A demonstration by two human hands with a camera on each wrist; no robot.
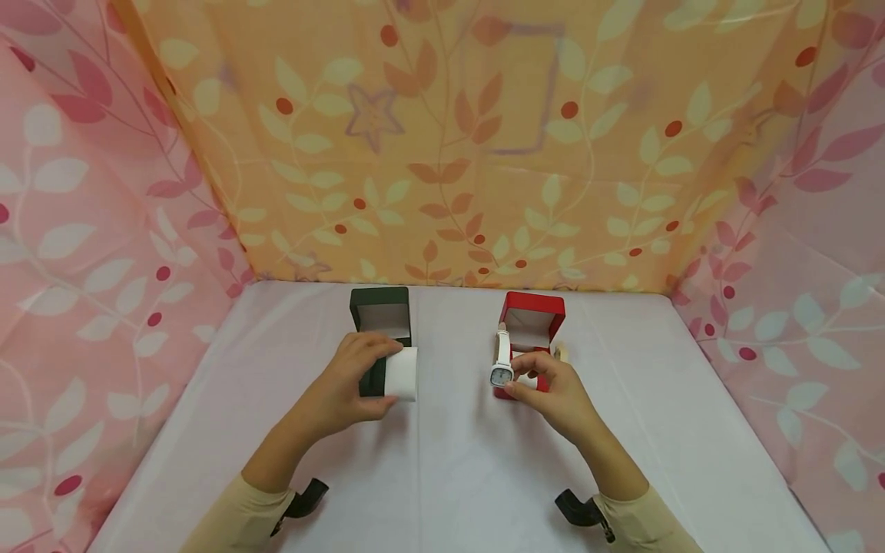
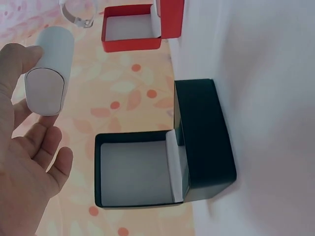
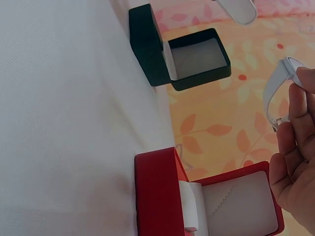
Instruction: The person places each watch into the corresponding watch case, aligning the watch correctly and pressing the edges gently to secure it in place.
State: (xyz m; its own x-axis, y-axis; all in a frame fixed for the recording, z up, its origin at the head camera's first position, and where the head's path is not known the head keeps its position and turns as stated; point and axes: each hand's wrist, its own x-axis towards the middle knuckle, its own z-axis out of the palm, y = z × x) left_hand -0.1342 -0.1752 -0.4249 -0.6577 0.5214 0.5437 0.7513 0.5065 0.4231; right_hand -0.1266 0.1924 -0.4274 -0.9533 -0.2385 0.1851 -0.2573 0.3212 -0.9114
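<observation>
In the head view my left hand point(image 1: 342, 384) grips a white watch cushion point(image 1: 401, 375) between thumb and fingers, above the dark green watch box point(image 1: 379, 295). That box stands with its lid up; the left wrist view shows the cushion point(image 2: 55, 54) raised off the box point(image 2: 206, 142). On the right, my right hand point(image 1: 556, 388) pinches a white wristwatch point(image 1: 502, 349) by its case, the dial facing up and the strap curving away. It hovers over the opened red watch box point(image 1: 534, 302), which has another white cushion point(image 3: 193, 206) inside.
Both boxes stand on a white cloth-covered table point(image 1: 456, 476). A small yellowish object point(image 1: 561, 352) shows just right of the red box. Floral fabric walls point(image 1: 442, 153) enclose the table at the back and both sides. Black wrist mounts point(image 1: 307, 499) are strapped at the sleeves.
</observation>
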